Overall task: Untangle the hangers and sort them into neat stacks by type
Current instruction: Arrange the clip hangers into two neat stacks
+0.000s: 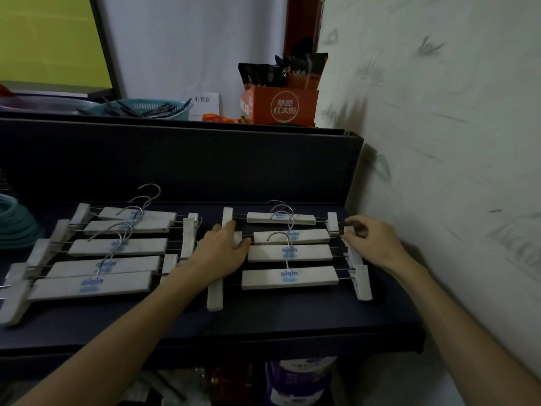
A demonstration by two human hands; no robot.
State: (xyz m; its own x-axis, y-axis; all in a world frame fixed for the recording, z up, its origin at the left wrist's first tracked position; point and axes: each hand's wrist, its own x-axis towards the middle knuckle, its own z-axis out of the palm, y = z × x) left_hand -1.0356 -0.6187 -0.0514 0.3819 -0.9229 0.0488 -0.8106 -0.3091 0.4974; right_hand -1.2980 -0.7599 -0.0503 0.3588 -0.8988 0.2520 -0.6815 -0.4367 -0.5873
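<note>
Now my left hand (224, 249) lies with relaxed fingers on the left clips of the right row of white clip hangers (289, 253) on the dark shelf (292, 323). My right hand (371, 241) pinches a right-end clip (348, 231). Another row of such hangers (99, 259) lies just beside, left.

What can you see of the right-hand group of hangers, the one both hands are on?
The right group of hangers is four pale wood-look clip hangers lying flat on the dark shelf, overlapped front to back. Each has a bar, blue "aiqin" print legible on the nearer ones, a metal hook, thin rods and end clips. The left hand rests on its left clips; the right hand pinches a right clip.
</note>
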